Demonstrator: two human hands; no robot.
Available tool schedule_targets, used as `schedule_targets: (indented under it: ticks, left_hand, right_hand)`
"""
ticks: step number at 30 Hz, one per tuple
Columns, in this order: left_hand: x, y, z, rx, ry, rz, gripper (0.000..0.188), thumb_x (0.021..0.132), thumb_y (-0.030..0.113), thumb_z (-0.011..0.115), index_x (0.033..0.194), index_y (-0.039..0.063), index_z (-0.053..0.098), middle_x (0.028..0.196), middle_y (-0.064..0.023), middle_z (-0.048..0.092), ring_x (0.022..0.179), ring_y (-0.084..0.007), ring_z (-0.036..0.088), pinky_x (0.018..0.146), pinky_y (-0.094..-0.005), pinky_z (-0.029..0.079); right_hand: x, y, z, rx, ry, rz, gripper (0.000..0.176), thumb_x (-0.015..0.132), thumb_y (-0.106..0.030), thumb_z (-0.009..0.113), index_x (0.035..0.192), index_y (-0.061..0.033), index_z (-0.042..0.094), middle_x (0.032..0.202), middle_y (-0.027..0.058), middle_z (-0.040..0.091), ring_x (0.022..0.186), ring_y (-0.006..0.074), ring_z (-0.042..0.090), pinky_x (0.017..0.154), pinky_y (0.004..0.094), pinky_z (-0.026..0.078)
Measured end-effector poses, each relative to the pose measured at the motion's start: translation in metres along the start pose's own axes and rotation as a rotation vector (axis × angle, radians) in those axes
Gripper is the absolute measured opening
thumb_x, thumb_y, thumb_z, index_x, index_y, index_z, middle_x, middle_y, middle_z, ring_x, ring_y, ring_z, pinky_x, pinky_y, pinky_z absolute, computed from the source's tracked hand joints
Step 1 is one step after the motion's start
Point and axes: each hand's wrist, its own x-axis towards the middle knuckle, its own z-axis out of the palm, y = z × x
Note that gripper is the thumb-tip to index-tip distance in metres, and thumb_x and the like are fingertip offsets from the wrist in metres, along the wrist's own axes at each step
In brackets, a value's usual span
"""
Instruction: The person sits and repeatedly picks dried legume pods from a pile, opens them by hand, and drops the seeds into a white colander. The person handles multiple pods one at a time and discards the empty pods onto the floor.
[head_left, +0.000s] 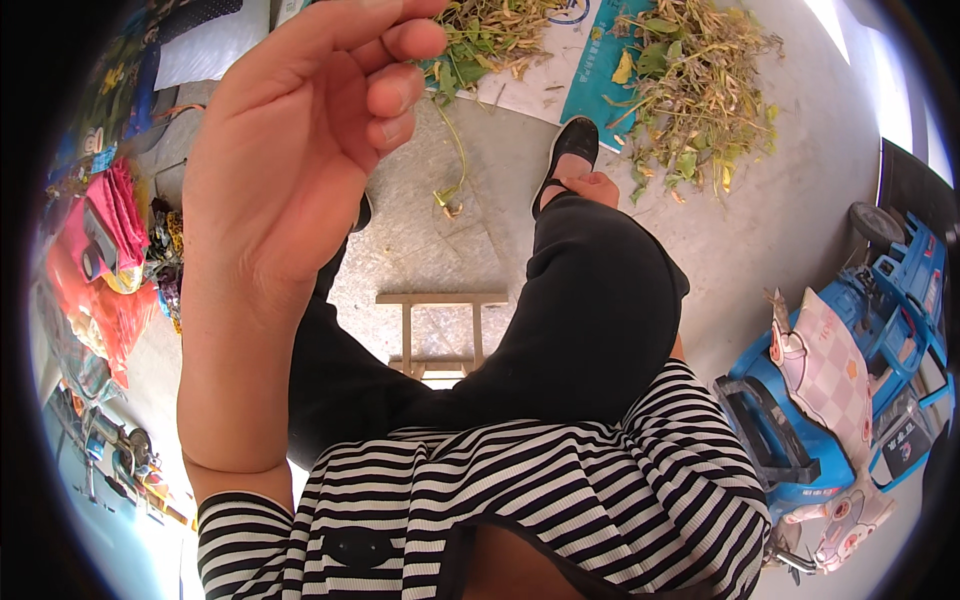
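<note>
My left hand (322, 97) is raised close to the camera, palm in view and fingers loosely curled; nothing shows in it, and the frame's top edge cuts it off. Lower down, my right hand (598, 187) rests at my ankle beside the black shoe (577, 142), partly hidden by my bent knee; its grip cannot be made out. A heap of dried leafy plant stalks (697, 97) lies on the floor beyond that shoe. Another plant pile (499, 34) sits on a flattened printed sheet (525, 94), and a single stalk (459, 161) trails toward me.
A small wooden stool (442, 299) stands between my legs. To the right is a blue ride-on vehicle (757, 367) with a checked cushion (832, 360). Pink cloth (120, 202) and a red plastic bag (112, 315) are on the left.
</note>
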Motion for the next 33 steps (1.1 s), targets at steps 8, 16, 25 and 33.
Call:
schedule_targets:
  ticks: [8, 16, 25, 33]
  left_hand:
    - [0.001, -0.005, 0.001, 0.086, 0.067, 0.018, 0.038, 0.094, 0.013, 0.041, 0.122, -0.012, 0.043, 0.092, -0.0057, 0.048, 0.065, -0.0087, 0.037, 0.054, -0.0203, 0.032]
    - [0.001, -0.006, 0.003, 0.066, 0.069, 0.004, 0.036, 0.094, 0.013, 0.042, 0.121, -0.011, 0.044, 0.09, -0.0049, 0.046, 0.065, -0.0086, 0.037, 0.054, -0.02, 0.033]
    - [0.004, -0.01, 0.003, 0.01, 0.032, -0.011, 0.035, 0.093, 0.014, 0.045, 0.118, -0.011, 0.049, 0.088, -0.0059, 0.053, 0.065, -0.009, 0.041, 0.054, -0.021, 0.035]
    - [0.005, -0.012, -0.001, 0.0, 0.043, -0.023, 0.035, 0.093, 0.014, 0.046, 0.116, -0.012, 0.051, 0.089, -0.007, 0.057, 0.063, -0.0086, 0.043, 0.054, -0.021, 0.036]
  right_hand:
    - [0.006, -0.004, -0.008, 0.009, -0.115, 0.104, 0.075, 0.047, -0.027, 0.088, 0.106, 0.0071, 0.058, 0.093, 0.0126, 0.065, 0.083, 0.0187, 0.062, 0.074, 0.03, 0.05]
    - [0.007, 0.01, 0.005, 0.188, -0.013, -0.018, 0.071, 0.048, -0.027, 0.088, 0.104, 0.0063, 0.059, 0.092, 0.0116, 0.064, 0.082, 0.0187, 0.062, 0.074, 0.0298, 0.05]
    - [0.015, 0.008, -0.003, 0.121, -0.088, 0.128, 0.07, 0.046, -0.028, 0.087, 0.102, 0.0054, 0.06, 0.089, 0.0108, 0.065, 0.083, 0.0186, 0.062, 0.074, 0.0301, 0.05]
    - [0.008, 0.002, 0.002, 0.046, 0.029, -0.017, 0.063, 0.046, -0.026, 0.085, 0.097, 0.0032, 0.063, 0.089, 0.0113, 0.065, 0.081, 0.0202, 0.062, 0.073, 0.031, 0.05]
